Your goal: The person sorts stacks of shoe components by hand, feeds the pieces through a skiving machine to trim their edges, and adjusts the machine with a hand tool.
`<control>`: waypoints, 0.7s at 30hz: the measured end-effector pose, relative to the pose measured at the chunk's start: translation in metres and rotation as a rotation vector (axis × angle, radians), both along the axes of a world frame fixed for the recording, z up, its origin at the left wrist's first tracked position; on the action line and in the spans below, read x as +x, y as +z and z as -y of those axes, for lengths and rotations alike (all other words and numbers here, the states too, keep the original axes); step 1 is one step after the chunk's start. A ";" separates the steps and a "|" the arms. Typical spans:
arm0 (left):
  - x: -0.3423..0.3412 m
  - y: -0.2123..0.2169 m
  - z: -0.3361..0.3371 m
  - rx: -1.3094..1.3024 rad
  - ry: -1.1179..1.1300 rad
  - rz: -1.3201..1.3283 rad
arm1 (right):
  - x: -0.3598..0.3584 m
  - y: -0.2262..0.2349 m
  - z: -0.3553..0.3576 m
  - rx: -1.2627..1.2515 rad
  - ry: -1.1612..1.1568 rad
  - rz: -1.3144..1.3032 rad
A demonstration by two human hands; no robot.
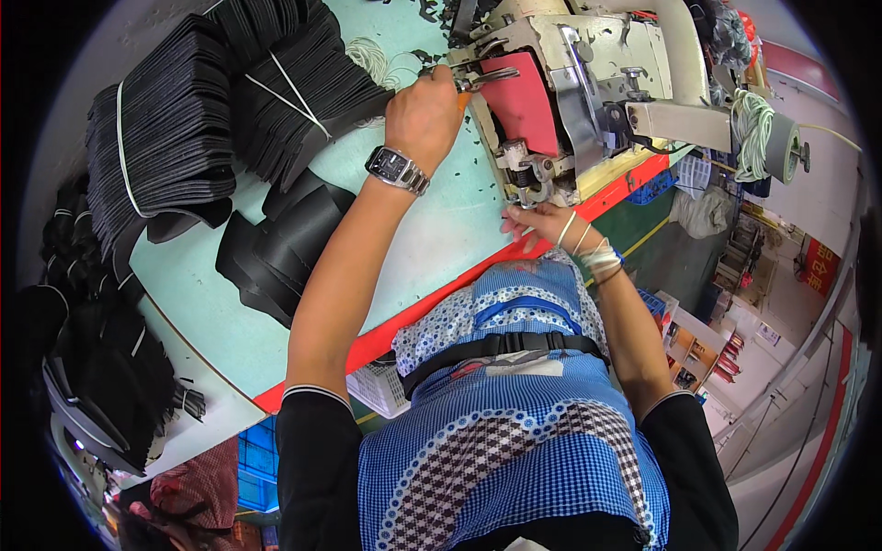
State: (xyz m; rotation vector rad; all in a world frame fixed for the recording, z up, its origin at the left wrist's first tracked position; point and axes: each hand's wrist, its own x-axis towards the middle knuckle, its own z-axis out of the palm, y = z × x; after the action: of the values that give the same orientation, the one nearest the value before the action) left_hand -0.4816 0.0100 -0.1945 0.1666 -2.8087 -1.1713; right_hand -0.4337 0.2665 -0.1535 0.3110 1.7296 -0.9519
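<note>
Keep your left hand [423, 115] gripping the small tool [473, 81] steady at the sewing machine [588, 92], right hand [542, 225] flat, fingers spread, on the table edge [441, 303].

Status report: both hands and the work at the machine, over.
Left hand grips small metal tool at cream industrial sewing machine. Right hand rests on table edge below it. Bundled black pieces lie clear, left.
</note>
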 end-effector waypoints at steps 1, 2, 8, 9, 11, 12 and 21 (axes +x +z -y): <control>-0.001 -0.001 0.000 0.006 -0.009 0.004 | -0.002 0.001 -0.001 -0.085 -0.065 0.055; -0.001 -0.002 -0.001 0.013 -0.018 0.007 | -0.001 -0.001 -0.002 -0.089 -0.064 0.059; 0.000 -0.004 -0.002 -0.014 0.007 -0.018 | 0.033 -0.014 0.003 0.348 0.314 -0.648; 0.000 -0.004 -0.002 -0.023 0.007 -0.033 | 0.038 -0.012 0.011 0.374 0.412 -0.906; 0.000 -0.005 -0.004 -0.032 0.014 -0.042 | 0.049 -0.017 0.018 0.485 0.464 -1.013; -0.001 -0.005 -0.005 -0.035 0.021 -0.057 | 0.053 -0.018 0.021 0.606 0.517 -1.122; 0.000 -0.001 -0.003 -0.084 -0.022 0.011 | 0.038 -0.011 0.025 0.441 0.315 -1.101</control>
State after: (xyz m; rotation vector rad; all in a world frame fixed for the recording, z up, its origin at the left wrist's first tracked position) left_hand -0.4820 0.0126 -0.1956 0.1364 -2.8698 -1.0578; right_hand -0.3955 0.2411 -0.1640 -0.2835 2.8903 -0.4872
